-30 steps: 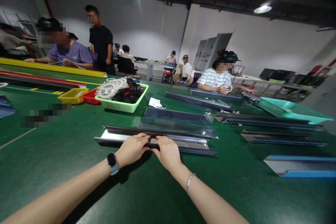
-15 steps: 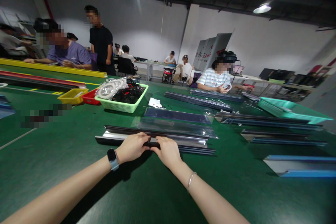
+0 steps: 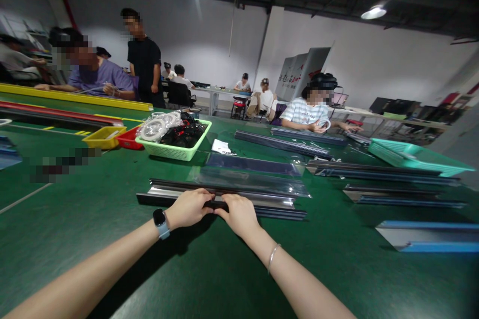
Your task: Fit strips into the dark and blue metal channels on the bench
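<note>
A long black channel profile (image 3: 277, 212) with a shiny, pale inner face lies across the green table in front of me. My left hand (image 3: 192, 208), with a watch on its wrist, grips the near rim of the profile just left of its middle. Close beside it, my right hand (image 3: 239, 213) has its fingers over the same rim and its thumb on the near side. The two thumbs nearly meet. Just behind the profile lie clear plastic strips (image 3: 247, 179). What the fingertips press on inside the channel is partly hidden.
A light green basket (image 3: 175, 152) holds bagged white coils and black parts. Yellow (image 3: 99, 138) and red bins (image 3: 129, 138) stand beside it. More profiles (image 3: 430, 237) and a turquoise basket (image 3: 415, 157) lie to the right. A co-worker (image 3: 309, 109) sits across the table.
My hands keep their grip and have hardly moved; the profile's left end has shifted very slightly. The co-worker in purple at the left has raised a hand.
</note>
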`<state>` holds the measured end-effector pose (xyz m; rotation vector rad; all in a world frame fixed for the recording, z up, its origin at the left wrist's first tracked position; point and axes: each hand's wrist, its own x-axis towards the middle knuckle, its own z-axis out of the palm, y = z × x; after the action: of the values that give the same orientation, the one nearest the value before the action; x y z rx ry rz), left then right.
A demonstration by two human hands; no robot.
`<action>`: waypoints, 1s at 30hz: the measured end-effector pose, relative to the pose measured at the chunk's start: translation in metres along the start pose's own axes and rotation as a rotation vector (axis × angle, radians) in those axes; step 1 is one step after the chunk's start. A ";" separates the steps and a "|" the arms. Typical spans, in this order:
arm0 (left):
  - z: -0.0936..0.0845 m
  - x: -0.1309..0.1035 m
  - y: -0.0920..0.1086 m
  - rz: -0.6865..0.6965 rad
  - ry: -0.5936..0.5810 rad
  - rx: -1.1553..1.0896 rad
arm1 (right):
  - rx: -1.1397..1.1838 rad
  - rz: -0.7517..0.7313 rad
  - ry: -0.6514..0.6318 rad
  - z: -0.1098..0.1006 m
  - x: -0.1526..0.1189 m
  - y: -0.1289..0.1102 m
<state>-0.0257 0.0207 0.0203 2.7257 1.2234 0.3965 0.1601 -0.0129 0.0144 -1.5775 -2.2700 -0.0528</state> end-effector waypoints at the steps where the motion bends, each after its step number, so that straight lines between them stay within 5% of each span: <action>1: 0.000 0.000 0.000 0.000 0.000 0.000 | -0.012 -0.010 0.000 -0.001 0.000 0.000; 30: -0.002 -0.007 -0.006 0.001 0.008 0.009 | -0.104 -0.032 -0.037 -0.008 -0.003 0.001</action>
<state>-0.0350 0.0199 0.0199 2.7350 1.2290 0.4041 0.1641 -0.0173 0.0209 -1.6065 -2.3553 -0.1531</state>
